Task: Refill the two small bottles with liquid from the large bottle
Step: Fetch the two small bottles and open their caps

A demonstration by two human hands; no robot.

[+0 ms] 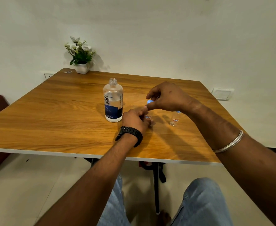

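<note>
Near the middle of the table (52, 111), toward its right edge: left hand (134, 119) curled round a small bottle (147, 117), upright on the wood; right hand (165, 97) just above it, thumb and fingertips pinching a blue cap (150, 101), either just lifted off or about to go on, hard to tell which. Second small bottle (174, 119) upright further right, apart from both hands, its blue top seemingly on, partly hidden behind the right forearm. Large bottle (113, 100) uncapped, just left of the left hand, about half full.

Risks, as a judgement: open large bottle within elbow-and-knuckle range, easily tipped by a careless left-hand move; narrow necks likely to overflow under a fast pour; light second bottle easily swept over by the right forearm; small cap prone to slipping and rolling off the near edge.
</note>
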